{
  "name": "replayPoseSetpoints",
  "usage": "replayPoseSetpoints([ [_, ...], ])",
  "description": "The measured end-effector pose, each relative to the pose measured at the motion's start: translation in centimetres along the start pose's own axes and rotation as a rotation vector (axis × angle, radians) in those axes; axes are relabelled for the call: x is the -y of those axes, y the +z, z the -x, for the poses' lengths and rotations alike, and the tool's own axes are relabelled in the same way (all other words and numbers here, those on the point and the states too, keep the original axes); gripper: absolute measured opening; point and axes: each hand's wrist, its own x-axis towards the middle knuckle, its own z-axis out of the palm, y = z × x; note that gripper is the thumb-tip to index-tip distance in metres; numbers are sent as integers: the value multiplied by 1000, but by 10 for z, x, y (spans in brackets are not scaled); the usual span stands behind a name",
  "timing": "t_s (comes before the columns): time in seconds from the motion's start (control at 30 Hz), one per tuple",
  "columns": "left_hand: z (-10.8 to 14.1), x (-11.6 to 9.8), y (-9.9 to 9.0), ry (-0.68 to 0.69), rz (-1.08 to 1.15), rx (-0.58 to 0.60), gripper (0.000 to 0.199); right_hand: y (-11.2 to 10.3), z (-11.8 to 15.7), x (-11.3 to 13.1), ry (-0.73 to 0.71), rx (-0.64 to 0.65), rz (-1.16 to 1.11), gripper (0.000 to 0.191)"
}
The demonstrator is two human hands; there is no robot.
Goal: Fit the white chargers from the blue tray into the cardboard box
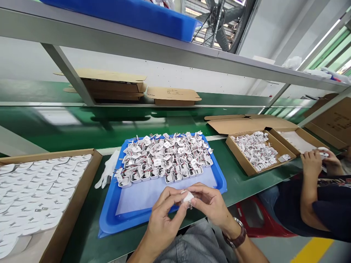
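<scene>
A small white plastic housing [187,196] is pinched between the fingertips of both hands, above the near edge of the blue tray. My left hand [168,209] is closed on its left side, and my right hand [208,203] grips it from the right. Something small and metallic peeks out beneath the housing, too covered by fingers to make out. In front of my hands lies the blue tray [109,221], lined with white paper. Many white housings [167,157] with wires and loose lids stand in rows toward its back.
At left, a cardboard box [82,204] holds rows of white parts; a white glove [109,170] lies beside the tray. On the right stands a carton [238,155] of white pieces, near a co-worker's hands [315,162]. A shelf [164,54] crosses above the bench.
</scene>
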Motion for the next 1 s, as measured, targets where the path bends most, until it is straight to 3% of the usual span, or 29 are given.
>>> replayPoseSetpoints([
  [0.17,-3,8,-2,-241,119,123,28,-3,-1,-9,97,-40,-26,39],
  [0.3,-4,16,1,-275,208,75,30,-4,-2,-4,109,-33,-42,36],
  [1.0,-2,13,3,-19,117,53,28,-8,3,6,-26,-18,60,27],
])
